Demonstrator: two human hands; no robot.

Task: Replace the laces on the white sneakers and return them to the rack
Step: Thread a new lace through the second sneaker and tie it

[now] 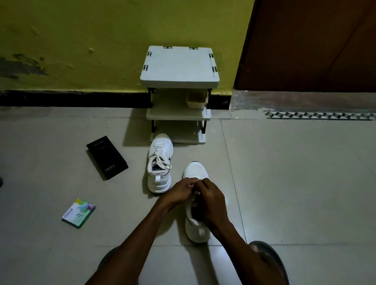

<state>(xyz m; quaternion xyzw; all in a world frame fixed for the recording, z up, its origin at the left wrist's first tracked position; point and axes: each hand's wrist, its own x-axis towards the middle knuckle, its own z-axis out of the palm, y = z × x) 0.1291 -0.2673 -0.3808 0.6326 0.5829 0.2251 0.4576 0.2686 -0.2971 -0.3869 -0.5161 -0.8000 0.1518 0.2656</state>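
While the left hand (180, 192) and right hand (209, 199) meet over the near sneaker (196, 170), fingers curled and pinching its lace (196, 193), the shoe lies on the floor (291, 172) directly beneath both hands, toe pointing away toward the rack (181, 64). The other sneaker (160, 162) stands laced beside it.

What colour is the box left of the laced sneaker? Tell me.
Black box, pale lettering; clearest in the head view.

A black box (107, 157) lies flat on the tiled floor (291, 172). A small green and white packet (78, 213) lies flat nearer the camera, well apart from the box. Behind: a yellow-green wall (79, 23) with black skirting (63, 99), and a brown door (323, 45).
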